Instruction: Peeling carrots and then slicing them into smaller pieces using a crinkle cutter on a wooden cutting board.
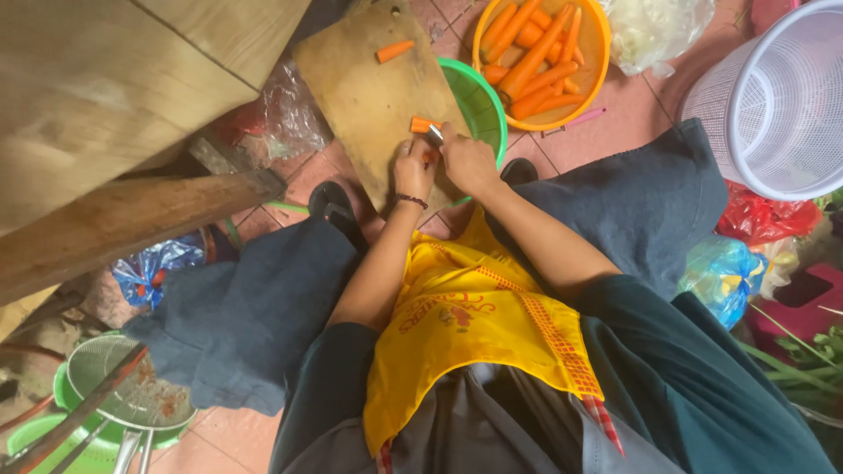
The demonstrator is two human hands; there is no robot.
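A wooden cutting board lies on the tiled floor between my feet. My left hand presses a carrot piece against the board's near right part. My right hand grips a knife whose blade rests on that carrot piece. Another short carrot chunk lies alone at the far end of the board. An orange bowl full of peeled carrots stands just beyond, and a green colander sits beside the board under my right hand.
A white plastic basket stands at the right, with red and blue plastic bags below it. A bag of pale shredded vegetable lies at the top. Wooden planks fill the left; a metal strainer rests on green bowls at lower left.
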